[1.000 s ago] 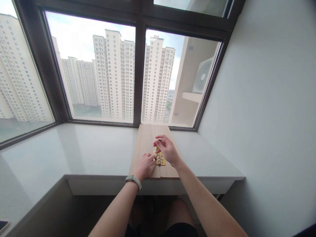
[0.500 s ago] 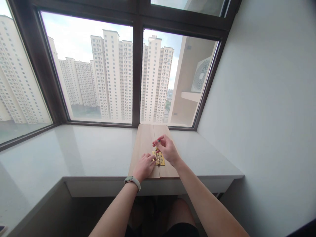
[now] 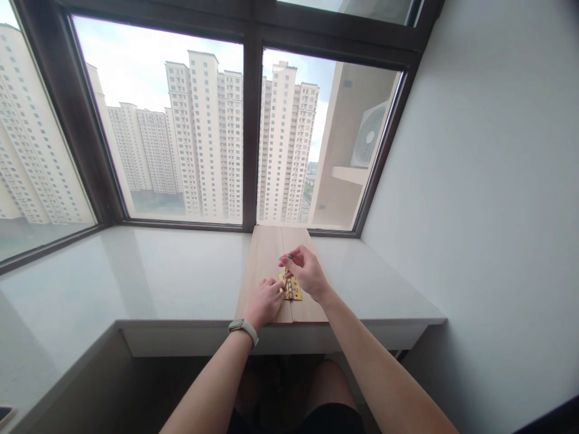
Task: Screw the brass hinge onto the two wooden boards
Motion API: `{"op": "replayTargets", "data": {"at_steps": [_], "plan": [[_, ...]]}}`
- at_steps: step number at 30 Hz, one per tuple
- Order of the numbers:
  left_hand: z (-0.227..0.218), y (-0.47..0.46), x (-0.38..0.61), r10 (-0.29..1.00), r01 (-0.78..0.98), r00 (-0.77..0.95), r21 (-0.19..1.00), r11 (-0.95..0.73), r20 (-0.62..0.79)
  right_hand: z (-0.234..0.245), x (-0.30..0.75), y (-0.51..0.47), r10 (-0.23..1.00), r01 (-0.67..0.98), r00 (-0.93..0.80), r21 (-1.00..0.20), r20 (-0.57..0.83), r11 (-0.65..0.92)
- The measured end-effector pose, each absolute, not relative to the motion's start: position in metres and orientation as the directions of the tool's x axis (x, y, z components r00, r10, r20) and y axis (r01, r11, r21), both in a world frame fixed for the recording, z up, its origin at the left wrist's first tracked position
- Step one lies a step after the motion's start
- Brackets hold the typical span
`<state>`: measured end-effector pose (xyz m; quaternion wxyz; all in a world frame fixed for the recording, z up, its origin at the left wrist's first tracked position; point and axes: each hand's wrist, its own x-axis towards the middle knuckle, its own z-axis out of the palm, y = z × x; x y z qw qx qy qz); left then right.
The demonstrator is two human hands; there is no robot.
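Centre frame, a flat brass hinge (image 3: pixel 293 289) lay lengthwise on pale wooden boards (image 3: pixel 266 259). The left hand (image 3: pixel 265 303) pressed its left edge; the right hand (image 3: pixel 306 272), above it, pinched a small dark screwdriver (image 3: pixel 288 265).

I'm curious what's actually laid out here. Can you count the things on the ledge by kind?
Wooden boards: 2, side by side
Brass hinge: 1, across their seam
Small tool in the right hand: 1
Watch on the left hand: 1
Total: 5
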<state>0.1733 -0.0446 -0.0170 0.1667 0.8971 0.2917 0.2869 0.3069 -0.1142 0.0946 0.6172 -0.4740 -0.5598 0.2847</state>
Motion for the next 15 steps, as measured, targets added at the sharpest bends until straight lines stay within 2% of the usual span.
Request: {"op": "replayTargets", "data": {"at_steps": [6, 15], "plan": [[-0.0161, -0.0449, 0.1735, 0.627, 0.434, 0.662, 0.472, -0.767, 0.410, 0.0976, 0.3079, -0.1167, 0.914, 0.152, 0.142, -0.921, 0.380, 0.359], [-0.0194, -0.0428, 0.1731, 0.615, 0.415, 0.663, 0.474, -0.777, 0.427, 0.0923, 0.3088, -0.1099, 0.873, 0.217, 0.237, -0.899, 0.426, 0.380]]}}
